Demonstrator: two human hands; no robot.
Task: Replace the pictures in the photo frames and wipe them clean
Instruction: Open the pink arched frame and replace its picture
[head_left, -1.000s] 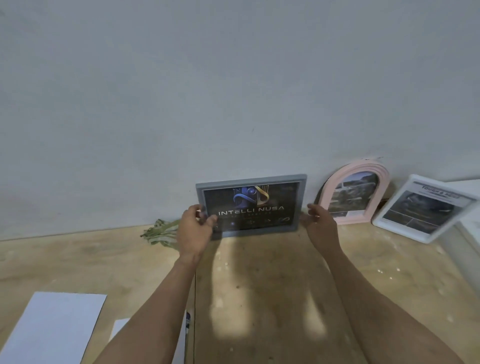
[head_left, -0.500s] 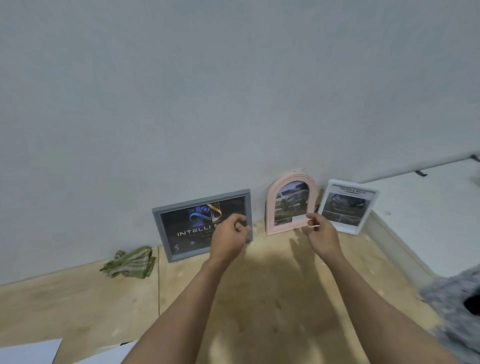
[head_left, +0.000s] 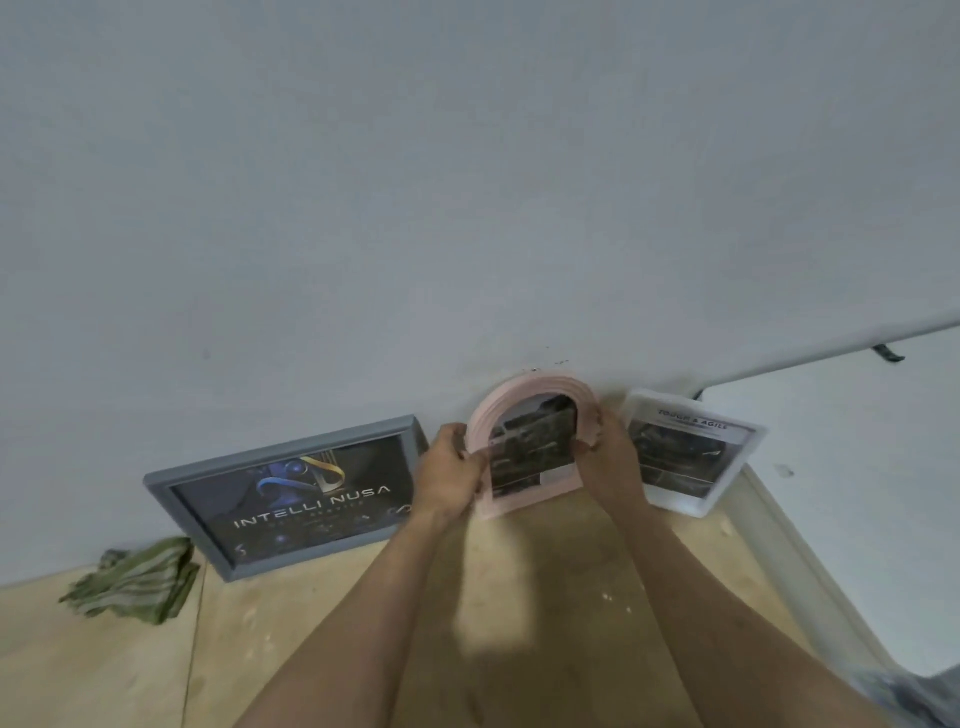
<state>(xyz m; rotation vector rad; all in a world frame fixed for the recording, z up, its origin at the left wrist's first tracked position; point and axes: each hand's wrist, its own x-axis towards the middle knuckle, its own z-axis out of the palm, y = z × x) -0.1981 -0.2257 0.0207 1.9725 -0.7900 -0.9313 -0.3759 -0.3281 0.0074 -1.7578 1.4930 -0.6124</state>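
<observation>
A pink arched photo frame (head_left: 524, 400) with a dark picture in it leans at the grey wall. My left hand (head_left: 451, 475) grips its left edge and my right hand (head_left: 610, 457) grips its right edge. To the left a grey rectangular frame (head_left: 283, 496) with an "INTELLI NUSA" picture leans on the wall. A white frame (head_left: 693, 452) with a dark car picture leans to the right. A green striped cloth (head_left: 137, 579) lies crumpled on the floor at the far left.
The frames stand on a wooden plank floor (head_left: 322, 649). A white raised surface (head_left: 852, 493) with a pale skirting edge runs along the right side. A grey fuzzy patch (head_left: 930, 696) shows at the bottom right corner.
Both hands left the grey frame, moved right and closed on the two sides of the pink arched frame. My view has swung to the right and closer.
</observation>
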